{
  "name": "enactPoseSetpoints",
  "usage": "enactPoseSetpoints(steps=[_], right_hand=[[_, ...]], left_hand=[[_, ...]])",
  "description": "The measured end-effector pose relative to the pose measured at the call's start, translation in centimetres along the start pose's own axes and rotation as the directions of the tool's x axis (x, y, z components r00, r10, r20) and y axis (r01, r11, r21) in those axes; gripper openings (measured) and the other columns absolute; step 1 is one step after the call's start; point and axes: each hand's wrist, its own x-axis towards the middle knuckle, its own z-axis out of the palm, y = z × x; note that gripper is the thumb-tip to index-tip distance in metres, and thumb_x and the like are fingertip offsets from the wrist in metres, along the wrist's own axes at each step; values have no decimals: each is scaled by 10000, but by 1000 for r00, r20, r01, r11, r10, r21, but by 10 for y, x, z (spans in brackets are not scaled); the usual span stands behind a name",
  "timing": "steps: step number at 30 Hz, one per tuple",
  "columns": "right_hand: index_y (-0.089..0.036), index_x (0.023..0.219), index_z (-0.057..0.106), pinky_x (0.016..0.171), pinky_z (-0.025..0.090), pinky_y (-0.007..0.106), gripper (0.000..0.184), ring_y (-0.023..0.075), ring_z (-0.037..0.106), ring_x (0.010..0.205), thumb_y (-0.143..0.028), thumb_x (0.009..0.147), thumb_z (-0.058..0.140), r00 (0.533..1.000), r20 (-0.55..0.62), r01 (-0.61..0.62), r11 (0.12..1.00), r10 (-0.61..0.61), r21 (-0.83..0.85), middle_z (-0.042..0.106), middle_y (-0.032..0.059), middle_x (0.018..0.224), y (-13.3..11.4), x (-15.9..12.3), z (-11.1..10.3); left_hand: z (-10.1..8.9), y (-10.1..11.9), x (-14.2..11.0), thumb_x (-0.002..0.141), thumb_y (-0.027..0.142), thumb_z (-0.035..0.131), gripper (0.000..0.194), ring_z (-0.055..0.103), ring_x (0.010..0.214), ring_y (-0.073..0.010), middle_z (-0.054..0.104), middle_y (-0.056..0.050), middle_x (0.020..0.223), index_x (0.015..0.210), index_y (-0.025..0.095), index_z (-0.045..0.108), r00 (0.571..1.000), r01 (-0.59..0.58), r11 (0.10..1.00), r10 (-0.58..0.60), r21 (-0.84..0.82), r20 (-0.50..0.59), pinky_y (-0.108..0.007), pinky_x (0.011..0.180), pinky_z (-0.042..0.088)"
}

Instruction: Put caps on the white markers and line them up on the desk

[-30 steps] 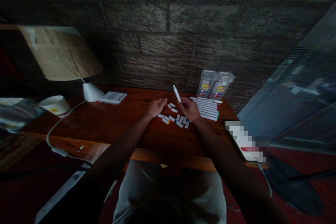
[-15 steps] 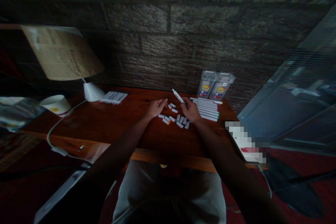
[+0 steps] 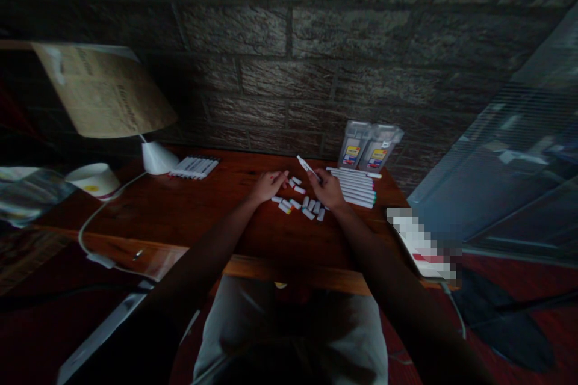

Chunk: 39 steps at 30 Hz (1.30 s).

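My right hand (image 3: 329, 187) is closed round a white marker (image 3: 305, 165) that slants up and to the left over the wooden table (image 3: 189, 210). My left hand (image 3: 270, 184) rests on the table with its fingers loosely curled, and whether it holds anything I cannot tell. Several loose marker caps (image 3: 301, 204) lie between and just in front of both hands. A row of white markers (image 3: 357, 187) lies to the right of my right hand.
Two clear marker packages (image 3: 370, 145) stand against the brick wall behind the row. Another set of markers (image 3: 194, 167) lies at the back left beside a white lamp base (image 3: 157, 157). A white cup (image 3: 93, 179) and a cable (image 3: 97, 216) sit at the left.
The marker in my right hand has tipped down from nearly upright to a low slant toward the left. My left hand has stayed in place.
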Motion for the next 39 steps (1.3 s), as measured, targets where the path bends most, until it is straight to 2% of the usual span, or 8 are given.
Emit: enactPoseSetpoints(steps=[4, 8, 13, 18, 24, 32, 36, 39], right_hand=[[-217, 998, 695, 761, 518, 317, 338, 210, 680, 804, -488, 923, 506, 1000, -11, 4, 999, -3, 45, 752, 48, 921, 3, 0, 1], [-218, 965, 701, 721, 515, 324, 320, 204, 665, 729, -469, 912, 508, 1000, 17, -12, 1000, 12, 23, 745, 41, 857, 3, 0, 2], [-200, 981, 676, 725, 511, 315, 290, 199, 649, 730, -421, 900, 506, 999, 5, -36, 999, 36, 23, 727, 44, 835, 1, 0, 1], [-211, 1022, 674, 755, 503, 298, 372, 199, 657, 780, -512, 941, 470, 1000, 18, 7, 998, -8, 65, 728, 38, 874, -6, -1, -2], [-203, 896, 727, 671, 468, 264, 431, 168, 638, 679, -542, 951, 468, 991, 124, 46, 998, -51, 45, 715, 16, 768, -6, -3, -1], [-204, 822, 732, 666, 447, 255, 493, 160, 634, 701, -612, 932, 476, 995, 73, 54, 993, -62, 103, 704, 1, 752, -11, -3, -5], [-191, 723, 705, 598, 399, 260, 555, 143, 580, 600, -648, 923, 461, 997, 77, 18, 999, -20, 31, 646, 2, 638, -9, -2, -6], [-186, 731, 706, 591, 384, 254, 570, 134, 564, 588, -661, 920, 455, 996, 88, 13, 1000, -14, 9, 637, 2, 628, -7, -2, -6]], left_hand=[[0, 0, 0, 929, 636, 410, 559, 653, 700, -171, 710, -49, 711, 753, 182, 684, 1000, -19, 1000, 19, -5, 0, -276, 716, 493], [1, -3, 1, 929, 633, 393, 557, 645, 696, -172, 702, -48, 714, 764, 185, 680, 999, -36, 999, 36, 2, 5, -279, 707, 480], [2, -5, 2, 912, 664, 396, 567, 644, 716, -179, 706, -50, 728, 745, 196, 668, 1000, 7, 1000, -7, -1, 5, -281, 711, 476], [2, -7, 3, 925, 648, 391, 560, 646, 701, -173, 703, -43, 714, 768, 192, 676, 1000, -15, 1000, 15, 1, 12, -280, 713, 477], [1, -7, 2, 946, 601, 399, 533, 652, 697, -169, 711, -46, 719, 788, 182, 688, 999, -32, 999, 32, 4, 6, -274, 705, 487], [0, -2, 1, 943, 593, 419, 526, 648, 684, -174, 705, -48, 704, 767, 182, 696, 1000, -17, 1000, 16, 3, 8, -286, 708, 482], [0, -3, 1, 944, 583, 419, 519, 642, 672, -173, 703, -44, 698, 749, 184, 686, 999, -34, 999, 34, 8, -3, -289, 703, 478], [1, -4, 2, 944, 594, 408, 526, 644, 674, -170, 704, -43, 704, 762, 183, 682, 999, -37, 999, 37, 16, 2, -287, 703, 478]])
